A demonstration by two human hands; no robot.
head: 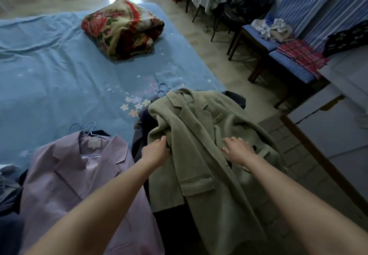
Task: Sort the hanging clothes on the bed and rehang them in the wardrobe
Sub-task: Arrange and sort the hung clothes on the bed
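Note:
An olive green coat [201,139] on a metal hanger lies over the near right corner of the bed [49,65], on top of darker clothes [143,127]. My left hand [156,150] pinches a fold of the coat's left sleeve. My right hand [238,149], wearing a ring, rests flat on the coat's front with fingers spread. A lilac coat [83,175] on a blue hanger lies to the left, over dark garments [10,205]. Several blue hanger hooks [164,89] stick out behind the green coat's collar.
A folded floral blanket [121,28] sits mid-bed. Right of the bed are a black chair [249,4], wooden chairs with blue striped cushions [286,63] and folded cloths, and a wooden-edged white panel [328,135]. Tiled floor lies between.

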